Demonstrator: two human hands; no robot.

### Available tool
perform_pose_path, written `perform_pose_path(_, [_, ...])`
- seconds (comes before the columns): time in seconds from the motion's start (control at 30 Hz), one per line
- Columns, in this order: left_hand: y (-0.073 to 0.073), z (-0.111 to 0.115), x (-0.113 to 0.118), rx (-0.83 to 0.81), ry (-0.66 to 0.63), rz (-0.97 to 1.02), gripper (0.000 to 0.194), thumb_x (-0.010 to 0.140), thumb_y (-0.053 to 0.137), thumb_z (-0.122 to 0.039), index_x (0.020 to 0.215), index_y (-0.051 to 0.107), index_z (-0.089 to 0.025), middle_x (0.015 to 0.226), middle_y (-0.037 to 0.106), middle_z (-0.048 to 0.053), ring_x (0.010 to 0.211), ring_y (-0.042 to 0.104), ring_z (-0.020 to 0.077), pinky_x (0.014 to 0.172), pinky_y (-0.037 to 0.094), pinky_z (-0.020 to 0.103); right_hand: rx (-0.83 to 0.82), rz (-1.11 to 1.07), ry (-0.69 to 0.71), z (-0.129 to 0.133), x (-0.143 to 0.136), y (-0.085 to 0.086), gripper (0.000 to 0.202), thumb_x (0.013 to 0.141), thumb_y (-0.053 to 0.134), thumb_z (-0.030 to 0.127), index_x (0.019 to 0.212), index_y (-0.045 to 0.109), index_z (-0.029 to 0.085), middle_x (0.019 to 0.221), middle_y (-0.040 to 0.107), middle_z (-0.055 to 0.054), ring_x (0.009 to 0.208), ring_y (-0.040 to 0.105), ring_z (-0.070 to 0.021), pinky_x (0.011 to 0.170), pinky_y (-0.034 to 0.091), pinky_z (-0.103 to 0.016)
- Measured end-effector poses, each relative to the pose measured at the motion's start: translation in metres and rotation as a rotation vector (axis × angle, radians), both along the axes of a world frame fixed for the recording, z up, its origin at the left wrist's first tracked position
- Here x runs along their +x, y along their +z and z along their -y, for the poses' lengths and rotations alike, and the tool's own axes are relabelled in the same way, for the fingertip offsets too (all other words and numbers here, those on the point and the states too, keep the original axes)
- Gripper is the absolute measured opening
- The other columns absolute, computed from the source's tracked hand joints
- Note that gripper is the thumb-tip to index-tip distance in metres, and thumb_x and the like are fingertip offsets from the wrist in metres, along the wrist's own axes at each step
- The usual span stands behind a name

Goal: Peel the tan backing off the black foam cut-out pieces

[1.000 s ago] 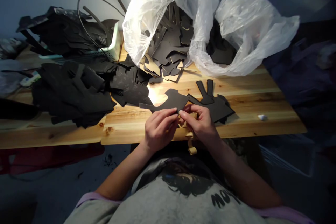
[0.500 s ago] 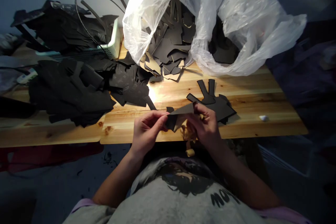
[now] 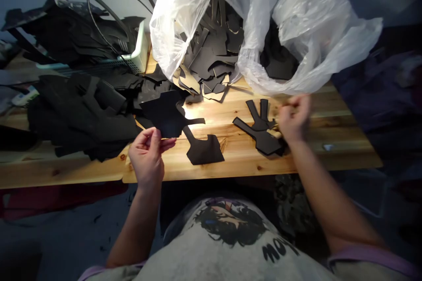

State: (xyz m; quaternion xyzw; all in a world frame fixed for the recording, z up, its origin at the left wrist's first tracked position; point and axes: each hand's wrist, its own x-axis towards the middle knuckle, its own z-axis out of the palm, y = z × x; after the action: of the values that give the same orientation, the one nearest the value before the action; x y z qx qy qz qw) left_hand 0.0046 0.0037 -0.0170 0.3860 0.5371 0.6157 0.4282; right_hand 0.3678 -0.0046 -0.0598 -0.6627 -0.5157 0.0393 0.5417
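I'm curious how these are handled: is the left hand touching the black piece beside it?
Touching: the head view shows the left hand pinching the black piece by its near edge, with no visible gap.

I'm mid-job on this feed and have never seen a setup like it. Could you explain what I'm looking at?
There is no machine here: these are a person's own two bare hands. One camera, worn on the head, looks forward and down past the shirt to the wooden table.

The left hand holds a flat black piece by its edge. The right hand is blurred, above a small stack of black pieces; tan material shows by its fingers, but its grip is unclear.

Between the hands lies a loose black piece. At the left are a large black heap and a filled pale basket. At the back, plastic bags hold more black pieces.
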Motion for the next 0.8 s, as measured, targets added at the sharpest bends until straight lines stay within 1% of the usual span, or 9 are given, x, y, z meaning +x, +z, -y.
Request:
perform_pose_path(0.1, [-0.009,0.007,0.007,0.003,-0.022,-0.008,0.048,0.069,0.086,-0.053,0.087,0.063,-0.014,0.064,0.066,-0.003,0.057,0.073,0.018,0.056,0.062,0.022,-0.185,0.055,0.196,-0.014,-0.01,-0.019,0.017,0.076,0.062,0.027,0.084,0.048,0.024,0.07,0.05,0.002,0.053,0.04,-0.013,0.057,0.037,-0.03])
perform_pose_path(0.17, [-0.015,0.01,0.008,0.007,-0.025,-0.009,0.048,0.07,0.085,-0.053,0.087,0.064,-0.014,0.069,0.069,-0.001,0.059,0.073,0.0174,0.061,0.064,0.024,-0.22,-0.01,0.24,-0.019,-0.01,-0.018,0.02,0.081,0.065,0.035,0.089,0.049,0.024,0.066,0.049,0.004,0.051,0.041,-0.0123,0.055,0.035,-0.029])
perform_pose_path(0.3, [-0.02,0.012,0.002,0.029,-0.01,-0.033,0.044,0.07,0.087,-0.049,0.088,0.067,-0.014,0.075,0.073,0.002,0.067,0.075,0.0185,0.07,0.065,0.03,0.005,-0.416,0.107,-0.015,0.009,0.018,0.029,0.09,0.062,0.048,0.091,0.043,0.027,0.06,0.039,0.009,0.047,0.035,-0.0103,0.047,0.029,-0.026])
perform_pose_path(0.4, [-0.02,0.012,-0.001,0.055,-0.001,-0.039,0.039,0.07,0.088,-0.044,0.088,0.071,-0.015,0.078,0.074,0.002,0.072,0.075,0.0174,0.075,0.064,0.03,0.089,-0.559,0.131,-0.008,0.013,0.039,0.032,0.092,0.063,0.052,0.088,0.043,0.028,0.057,0.034,0.011,0.045,0.029,-0.0082,0.045,0.025,-0.025])
perform_pose_path(0.47, [-0.02,0.013,-0.001,0.067,0.004,-0.05,0.036,0.071,0.088,-0.043,0.088,0.072,-0.015,0.079,0.074,0.002,0.073,0.074,0.0153,0.076,0.063,0.027,0.017,-0.583,0.17,-0.008,0.004,0.033,0.04,0.088,0.064,0.06,0.083,0.044,0.027,0.054,0.033,0.011,0.042,0.029,-0.0075,0.043,0.025,-0.024])
perform_pose_path(0.6, [-0.022,0.017,0.005,0.082,-0.03,-0.031,0.032,0.073,0.088,-0.039,0.091,0.075,-0.016,0.081,0.074,0.002,0.075,0.072,0.0123,0.077,0.061,0.022,-0.166,-0.604,0.211,-0.017,-0.016,0.0,0.06,0.07,0.073,0.077,0.069,0.047,0.023,0.051,0.037,0.008,0.04,0.032,-0.0063,0.038,0.021,-0.023])
perform_pose_path(0.67, [-0.023,0.019,0.006,0.083,-0.043,-0.031,0.03,0.074,0.088,-0.038,0.091,0.075,-0.017,0.082,0.075,0.002,0.075,0.072,0.0119,0.077,0.06,0.022,-0.194,-0.632,0.213,-0.02,-0.015,-0.002,0.065,0.065,0.073,0.082,0.065,0.046,0.023,0.05,0.036,0.008,0.039,0.031,-0.0063,0.037,0.02,-0.022])
perform_pose_path(0.73, [-0.025,0.021,0.004,0.086,-0.033,-0.056,0.029,0.075,0.087,-0.038,0.092,0.076,-0.017,0.084,0.075,0.003,0.077,0.072,0.0126,0.078,0.06,0.023,-0.175,-0.694,0.194,-0.017,-0.01,0.013,0.067,0.065,0.071,0.085,0.064,0.044,0.024,0.047,0.03,0.009,0.037,0.025,-0.0062,0.035,0.018,-0.022])
perform_pose_path(0.8, [-0.027,0.021,0.001,0.108,-0.006,-0.097,0.028,0.077,0.085,-0.037,0.093,0.076,-0.016,0.087,0.075,0.003,0.079,0.072,0.0132,0.08,0.06,0.024,-0.132,-0.711,0.191,-0.004,-0.011,0.039,0.063,0.072,0.069,0.081,0.064,0.044,0.024,0.045,0.024,0.01,0.036,0.019,-0.0061,0.035,0.016,-0.023])
